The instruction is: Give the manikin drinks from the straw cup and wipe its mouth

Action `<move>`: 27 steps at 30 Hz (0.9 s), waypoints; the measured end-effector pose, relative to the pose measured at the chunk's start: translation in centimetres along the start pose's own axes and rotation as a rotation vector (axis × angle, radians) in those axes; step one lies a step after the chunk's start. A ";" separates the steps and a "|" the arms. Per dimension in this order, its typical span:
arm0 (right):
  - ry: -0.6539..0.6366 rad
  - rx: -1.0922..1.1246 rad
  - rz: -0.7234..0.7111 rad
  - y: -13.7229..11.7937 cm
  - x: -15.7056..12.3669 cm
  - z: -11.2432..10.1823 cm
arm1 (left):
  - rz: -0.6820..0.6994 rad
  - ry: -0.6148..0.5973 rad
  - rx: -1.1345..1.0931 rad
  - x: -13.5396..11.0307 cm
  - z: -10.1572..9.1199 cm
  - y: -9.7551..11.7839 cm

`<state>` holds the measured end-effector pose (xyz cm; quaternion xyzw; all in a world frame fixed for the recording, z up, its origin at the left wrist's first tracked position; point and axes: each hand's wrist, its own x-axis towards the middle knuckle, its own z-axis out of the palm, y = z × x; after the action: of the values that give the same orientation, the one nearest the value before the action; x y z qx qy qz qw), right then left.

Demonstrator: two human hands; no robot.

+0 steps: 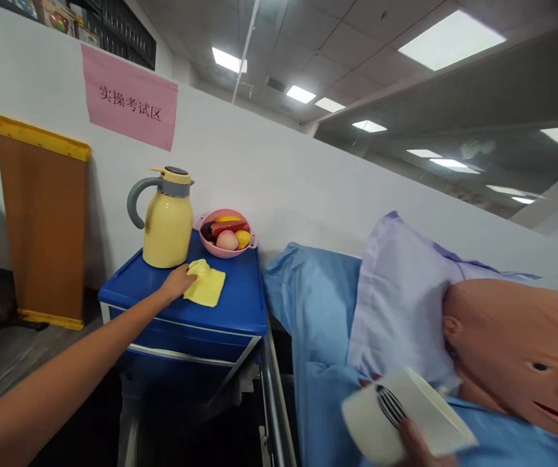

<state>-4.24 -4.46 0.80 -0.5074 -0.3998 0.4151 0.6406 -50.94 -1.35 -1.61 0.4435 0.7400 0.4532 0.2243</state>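
My left hand [180, 283] reaches far out to the blue bedside cabinet [240, 305], its fingers closed on a corner of a small yellow cloth [205, 285]. The rest of that cloth lies flat on the cabinet top. Just behind this hand stands a pale yellow thermos jug [168, 220] with a grey handle. In my right hand [418, 444], low over the bed, is a white cup [400, 415] with a dark striped mark, tilted and blurred by motion. The cup hides part of that hand, and its inside does not show.
A pink basket [228, 254] of fruit and vegetables stands at the cabinet's back. To the right, a manikin's head [512, 350] rests on a lilac pillow [396, 292] over blue bedding [318, 311]. A metal bed rail [276, 402] runs beside the cabinet. A brown folded board [43, 227] leans at left.
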 end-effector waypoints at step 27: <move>-0.244 -0.061 -0.317 11.8 4.1 32.3 | 0.623 0.319 0.396 0.1 2.4 -2.7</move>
<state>-34.53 11.32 -5.05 -0.4034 -0.5617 0.3550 0.6291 -50.48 -0.70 -5.14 0.6054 0.6686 0.4114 -0.1315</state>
